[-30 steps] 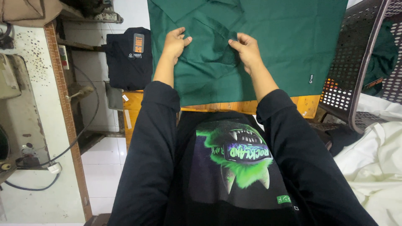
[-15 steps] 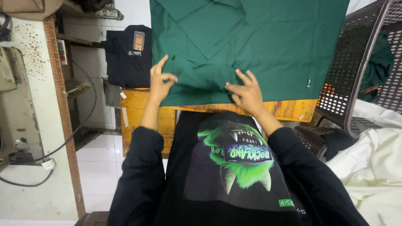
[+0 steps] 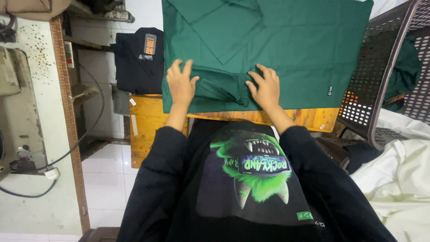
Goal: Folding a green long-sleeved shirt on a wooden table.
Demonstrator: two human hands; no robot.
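Observation:
A dark green garment [image 3: 291, 49] lies spread flat on a wooden table [image 3: 148, 121] in front of me. My left hand [image 3: 180, 83] rests palm down on its near edge, fingers apart. My right hand [image 3: 265, 88] presses on the cloth a little to the right, fingers spread over a bunched fold [image 3: 221, 87] that lies between the two hands. Neither hand grips anything. My black sleeves and a black shirt with a green print fill the bottom of the view.
A folded black garment [image 3: 139, 60] with an orange tag hangs left of the table. A dark perforated plastic basket [image 3: 380, 80] stands at the right, white cloth [image 3: 398, 179] below it. A sewing machine [image 3: 13, 89] and cables sit at the far left.
Both hands drew back from the middle of the green garment to its near edge, pulling a fold of cloth toward me, then flattened onto it.

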